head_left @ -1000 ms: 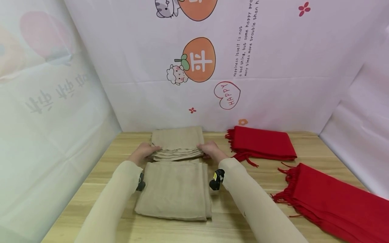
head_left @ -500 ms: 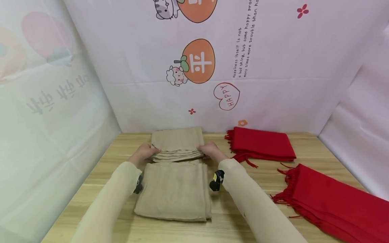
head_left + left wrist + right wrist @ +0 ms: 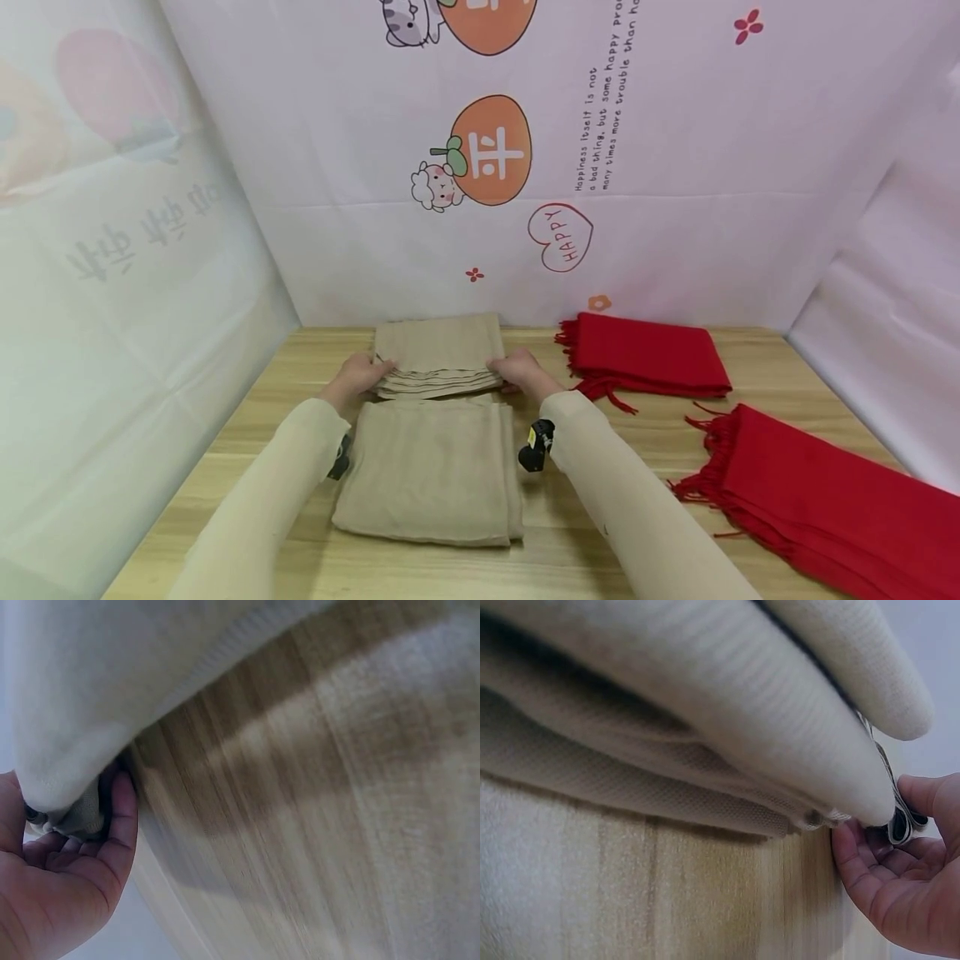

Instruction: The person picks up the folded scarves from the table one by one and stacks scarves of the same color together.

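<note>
My left hand (image 3: 356, 373) and right hand (image 3: 523, 372) pinch the far cloth (image 3: 441, 343) by both sides, probably to square its layers; it sits toward the back of the table (image 3: 232, 450), beyond the near cloth (image 3: 427, 471).

On the tabletop (image 3: 555, 550), the rear cloth (image 3: 438, 342) lies near the back sheet (image 3: 337, 250), with the left fingers (image 3: 123, 806) at its left edge and the right fingers (image 3: 847, 855) at its right; the front cloth (image 3: 427, 475) lies just before it, nearer the person, between the left sleeve (image 3: 255, 500) and the right sleeve (image 3: 637, 492); to the right of the rear cloth, apart from it, lies the far right cloth (image 3: 648, 354), also near the back sheet; before that one and further right, beyond the right sleeve, lies the near right cloth (image 3: 832, 492), running out of view.
</note>
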`<state>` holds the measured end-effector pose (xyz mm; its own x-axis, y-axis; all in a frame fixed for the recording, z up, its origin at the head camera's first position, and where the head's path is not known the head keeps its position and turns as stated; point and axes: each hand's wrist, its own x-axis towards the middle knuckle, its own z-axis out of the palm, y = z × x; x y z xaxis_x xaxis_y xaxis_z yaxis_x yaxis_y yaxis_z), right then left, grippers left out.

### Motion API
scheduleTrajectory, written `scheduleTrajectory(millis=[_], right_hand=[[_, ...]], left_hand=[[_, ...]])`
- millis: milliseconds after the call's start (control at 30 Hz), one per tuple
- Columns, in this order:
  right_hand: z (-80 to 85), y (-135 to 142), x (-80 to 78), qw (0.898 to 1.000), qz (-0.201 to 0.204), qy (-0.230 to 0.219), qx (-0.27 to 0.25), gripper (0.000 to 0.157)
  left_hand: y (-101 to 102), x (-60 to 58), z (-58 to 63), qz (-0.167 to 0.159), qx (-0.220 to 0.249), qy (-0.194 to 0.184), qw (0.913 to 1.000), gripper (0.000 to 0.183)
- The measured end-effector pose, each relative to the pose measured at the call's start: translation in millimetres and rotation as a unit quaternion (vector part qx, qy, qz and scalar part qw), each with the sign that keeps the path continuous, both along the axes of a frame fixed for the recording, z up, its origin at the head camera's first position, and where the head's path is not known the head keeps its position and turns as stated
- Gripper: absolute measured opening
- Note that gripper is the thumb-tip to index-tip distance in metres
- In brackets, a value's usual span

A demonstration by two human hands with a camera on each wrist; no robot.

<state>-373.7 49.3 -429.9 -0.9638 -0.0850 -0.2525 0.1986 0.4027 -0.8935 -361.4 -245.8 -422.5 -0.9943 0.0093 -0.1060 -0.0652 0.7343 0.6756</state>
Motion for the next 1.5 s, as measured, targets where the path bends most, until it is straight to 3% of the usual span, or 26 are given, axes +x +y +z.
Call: scheduleTrajectory(millis=[200,467,900,1233,1500], right_hand=[[0.2,-1.0,-0.2,1.0,0.003,0.009,0.0,0.033],[1.2,-2.5,0.0,1.0,-0.012,0.007,0.005,0.033],[7.0,-9.1,-2.3,0.999,-0.039,0.028,-0.001,0.021],[10.5,-10.5,-4.4,0.998,-0.029,0.037,-0.037,0.022],[19.0,-11.4,-5.0,0.997,-0.009,0.074,0.0,0.02]], left_hand=[[0.3,0.0,-0.4,0.016,0.037,0.0,0.9992,0.035],[-0.3,-3.9,-0.1,0.018,0.023,0.003,0.9996,0.042],[-0.2,-3.8,7.3,0.013,0.031,0.05,0.9982,0.039],[-0.1,-5.1,13.3,0.02,0.031,0.075,0.9965,0.032],[-2.1,-5.9,15.8,0.02,0.036,0.085,0.9955,0.046]])
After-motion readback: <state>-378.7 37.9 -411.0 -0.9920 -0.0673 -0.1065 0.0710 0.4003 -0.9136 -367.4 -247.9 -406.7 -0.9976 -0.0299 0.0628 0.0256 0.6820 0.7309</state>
